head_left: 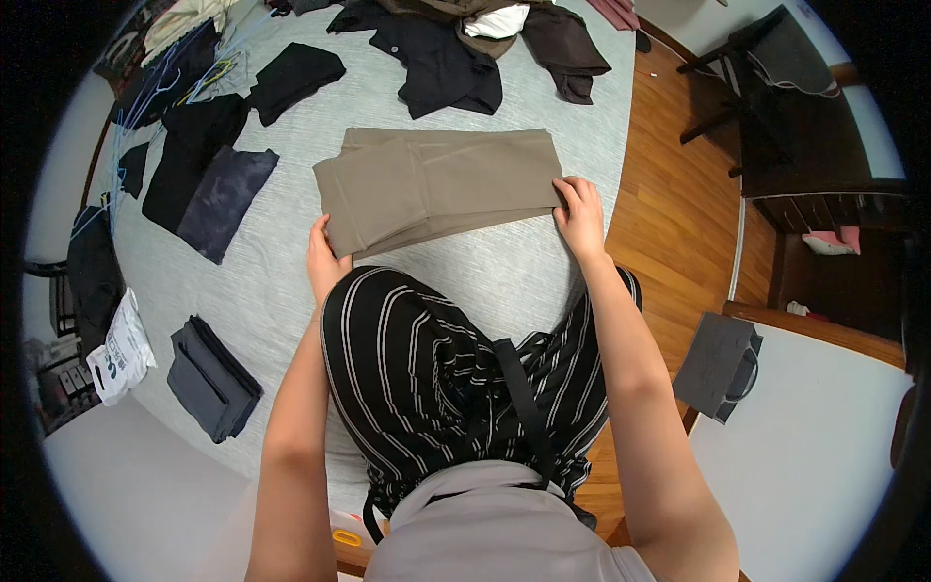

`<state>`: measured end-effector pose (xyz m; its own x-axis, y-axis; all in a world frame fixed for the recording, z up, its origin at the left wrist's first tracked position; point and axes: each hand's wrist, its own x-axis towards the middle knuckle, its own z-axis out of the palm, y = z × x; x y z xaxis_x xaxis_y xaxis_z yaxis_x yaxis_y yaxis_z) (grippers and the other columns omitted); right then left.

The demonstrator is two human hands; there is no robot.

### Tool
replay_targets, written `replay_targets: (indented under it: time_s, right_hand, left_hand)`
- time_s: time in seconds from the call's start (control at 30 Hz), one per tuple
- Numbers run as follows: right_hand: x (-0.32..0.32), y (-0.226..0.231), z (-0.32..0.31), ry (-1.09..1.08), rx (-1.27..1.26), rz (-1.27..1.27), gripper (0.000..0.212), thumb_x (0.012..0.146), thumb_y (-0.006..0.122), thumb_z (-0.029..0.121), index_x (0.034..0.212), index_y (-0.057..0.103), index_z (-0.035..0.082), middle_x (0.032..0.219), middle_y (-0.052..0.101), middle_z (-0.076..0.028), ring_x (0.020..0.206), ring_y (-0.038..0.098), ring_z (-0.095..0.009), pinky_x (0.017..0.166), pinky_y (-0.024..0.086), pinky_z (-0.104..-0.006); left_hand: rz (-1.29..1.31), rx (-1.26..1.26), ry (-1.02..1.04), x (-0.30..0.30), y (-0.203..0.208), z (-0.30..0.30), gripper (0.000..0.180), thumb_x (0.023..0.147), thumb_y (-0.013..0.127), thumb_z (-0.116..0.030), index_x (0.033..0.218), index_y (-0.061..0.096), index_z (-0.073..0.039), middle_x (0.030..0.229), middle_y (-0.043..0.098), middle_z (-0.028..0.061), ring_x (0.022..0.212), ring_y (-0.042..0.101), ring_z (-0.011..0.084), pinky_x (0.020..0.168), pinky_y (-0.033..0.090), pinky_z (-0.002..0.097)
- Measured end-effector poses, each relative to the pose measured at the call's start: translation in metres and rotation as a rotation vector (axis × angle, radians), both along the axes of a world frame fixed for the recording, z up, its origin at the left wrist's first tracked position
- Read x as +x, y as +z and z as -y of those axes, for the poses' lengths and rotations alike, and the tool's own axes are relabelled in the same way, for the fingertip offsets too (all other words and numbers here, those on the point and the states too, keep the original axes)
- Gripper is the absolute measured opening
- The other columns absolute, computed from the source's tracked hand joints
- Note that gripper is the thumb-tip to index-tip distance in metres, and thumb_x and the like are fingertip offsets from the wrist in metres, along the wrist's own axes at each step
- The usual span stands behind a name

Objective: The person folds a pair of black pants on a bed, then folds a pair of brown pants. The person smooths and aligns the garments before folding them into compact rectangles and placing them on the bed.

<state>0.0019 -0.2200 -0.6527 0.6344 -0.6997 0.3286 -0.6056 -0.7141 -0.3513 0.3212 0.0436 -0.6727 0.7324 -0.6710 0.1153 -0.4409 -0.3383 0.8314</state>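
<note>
A pair of taupe trousers (pixel 485 175), folded into a long flat stack, lies on the bed in front of my knees. My left hand (pixel 324 260) is at its near left corner, the fingers closed about the edge. At the opposite end, my right hand (pixel 580 215) pinches the right edge, fingertips over the cloth and thumb along the side. The left part is folded over in an extra layer, and its near edges fan slightly apart. Parts of the fingers are hidden by the cloth.
Dark folded trousers (pixel 213 378) lie at my left, near a white plastic bag (pixel 122 349). Dark garments (pixel 446 68) and blue hangers (pixel 165 82) are spread across the far bed. On the right, beyond the wooden floor (pixel 659 184), are a chair (pixel 776 78) and a grey bag (pixel 716 367).
</note>
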Motion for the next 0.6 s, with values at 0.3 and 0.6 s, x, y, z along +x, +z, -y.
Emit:
replay_targets:
  time_s: [0.3,0.6]
  right_hand:
    - [0.024,-0.013,-0.009,-0.286,-0.24,-0.009,0.033,0.068,0.071,0.01,0.099,0.062,0.012,0.092,0.054,-0.005,0.089,0.051,-0.026,0.075,0.039,-0.038]
    - [0.007,-0.017,-0.001,-0.32,-0.122,-0.04,0.032,0.07,0.065,0.007,0.102,0.06,0.012,0.095,0.054,-0.005,0.094,0.05,-0.027,0.081,0.037,-0.0399]
  left_hand:
    - [0.134,0.163,0.073,-0.005,0.007,-0.001,0.067,0.071,0.053,0.012,0.13,0.047,-0.017,0.087,0.065,0.0227,0.086,0.062,0.0421,0.074,0.046,0.0466]
    - [0.075,0.096,0.085,-0.004,0.007,-0.004,0.07,0.071,0.049,0.012,0.133,0.046,-0.019,0.103,0.065,0.022,0.093,0.062,0.042,0.076,0.048,0.0448]
